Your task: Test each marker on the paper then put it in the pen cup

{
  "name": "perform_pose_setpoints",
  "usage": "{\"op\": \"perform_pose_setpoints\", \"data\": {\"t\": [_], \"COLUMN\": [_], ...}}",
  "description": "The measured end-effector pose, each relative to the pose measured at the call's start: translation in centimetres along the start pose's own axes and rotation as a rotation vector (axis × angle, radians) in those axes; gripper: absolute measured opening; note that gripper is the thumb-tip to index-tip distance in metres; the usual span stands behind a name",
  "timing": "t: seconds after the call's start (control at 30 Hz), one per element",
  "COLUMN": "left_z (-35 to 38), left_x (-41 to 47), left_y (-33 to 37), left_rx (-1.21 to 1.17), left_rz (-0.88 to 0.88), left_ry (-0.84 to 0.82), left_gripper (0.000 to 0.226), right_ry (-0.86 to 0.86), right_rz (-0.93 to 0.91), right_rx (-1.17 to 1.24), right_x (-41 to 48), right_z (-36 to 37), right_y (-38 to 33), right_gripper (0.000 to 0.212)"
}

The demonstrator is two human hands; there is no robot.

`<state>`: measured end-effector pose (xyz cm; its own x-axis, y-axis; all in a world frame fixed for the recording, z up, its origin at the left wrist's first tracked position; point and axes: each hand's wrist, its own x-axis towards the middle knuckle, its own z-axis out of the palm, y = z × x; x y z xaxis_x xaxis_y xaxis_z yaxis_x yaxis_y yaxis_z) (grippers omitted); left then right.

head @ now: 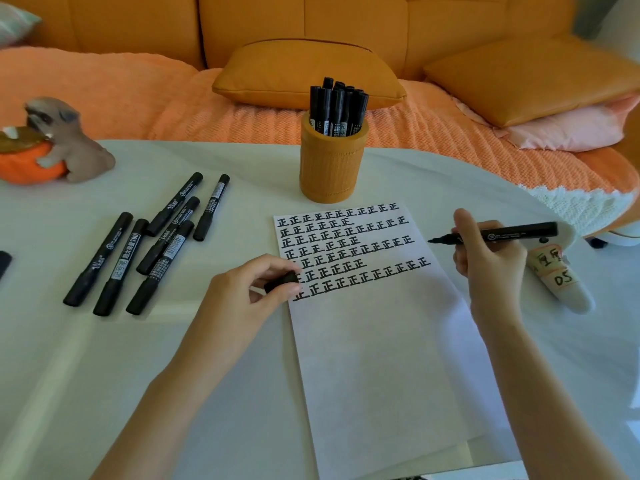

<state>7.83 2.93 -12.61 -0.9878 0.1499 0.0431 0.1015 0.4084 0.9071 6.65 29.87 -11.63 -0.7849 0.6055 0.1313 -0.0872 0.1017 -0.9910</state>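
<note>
A white sheet of paper (381, 341) lies on the table, its upper part filled with rows of black characters. My right hand (488, 258) grips an uncapped black marker (512, 232), held level above the paper's right edge with its tip pointing left. My left hand (249, 292) pinches the marker's black cap (282, 281) at the paper's left edge. An orange pen cup (330, 164) stands behind the paper, with several black markers (337, 109) upright in it. Several capped black markers (152, 244) lie loose on the table to the left.
A dog-and-pumpkin figurine (52, 147) sits at the table's far left. A white labelled object (561, 275) lies right of the paper, under my right hand. An orange sofa with cushions (308, 74) runs behind the white table (104, 358).
</note>
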Motion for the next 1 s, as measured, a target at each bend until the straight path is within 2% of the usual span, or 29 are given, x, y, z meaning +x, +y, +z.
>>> {"op": "perform_pose_setpoints", "data": {"t": [0.1,0.2,0.33,0.43,0.63,0.87,1.0], "left_z": [0.0,0.2,0.6,0.8,1.1,1.7,1.9], "left_x": [-0.1,-0.2,-0.2,-0.3,-0.3,-0.4,-0.6], "left_y": [0.5,0.8,1.1,1.3,1.6,2.0,2.0], "left_rx": [-0.052,-0.099,-0.155,-0.177,-0.175,-0.187,-0.225], "left_rz": [0.016,0.011,-0.015,-0.018,-0.002,0.005,0.010], "left_ry": [0.006,0.013,0.036,0.039,0.034,0.032,0.067], "left_gripper": [0.019,0.021,0.023,0.021,0.020,0.018,0.015], "right_ry": [-0.055,-0.135,-0.274,-0.357,-0.378,-0.439,-0.419], "right_rz": [0.028,0.094,0.144,0.148,0.181,0.156,0.181], "right_rx": [0.082,0.157,0.194,0.198,0.253,0.171,0.176], "right_x": [-0.5,-1.4,-3.2,-4.4,-5.8,-6.9,-7.4], "right_z": [0.7,2.0,3.9,5.1,6.6,7.6,8.1], "right_y": [-0.5,-1.0,-1.4,-1.3,-1.5,-1.3,-1.1], "right_gripper": [0.034,0.027,0.037,0.037,0.039,0.042,0.048]}}
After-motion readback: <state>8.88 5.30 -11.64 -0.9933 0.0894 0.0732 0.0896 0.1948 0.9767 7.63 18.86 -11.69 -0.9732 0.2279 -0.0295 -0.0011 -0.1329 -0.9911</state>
